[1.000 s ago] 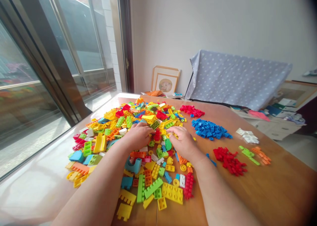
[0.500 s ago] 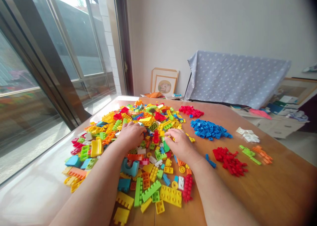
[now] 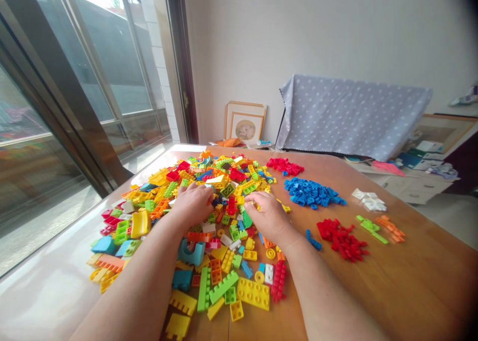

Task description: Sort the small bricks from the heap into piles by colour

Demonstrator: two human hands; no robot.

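Observation:
A big mixed pile of toy building blocks (image 3: 227, 261) spreads over the table in front of me. My left hand (image 3: 194, 203) rests on the pile's middle, its fingers curled down among the blocks and their tips hidden. To its right, my right hand (image 3: 266, 214) is at the pile's edge, with thumb and fingers bent close together. Whatever either hand grips is too covered to make out. A red block (image 3: 231, 205) lies between the hands, and a green curved block (image 3: 247, 218) sits just under the right thumb.
On the wooden table (image 3: 403, 291), sorted heaps lie to the right: blue blocks (image 3: 311, 192), red blocks (image 3: 341, 240), more red blocks at the back (image 3: 286, 167), white blocks (image 3: 369, 200), light green blocks (image 3: 372, 228) and orange blocks (image 3: 390, 229). A glass door (image 3: 74, 107) stands at left.
The whole view has shifted slightly, so the table and heaps appear a little further left. Both hands stay at nearly the same spots on the pile, and the sorted heaps look unchanged.

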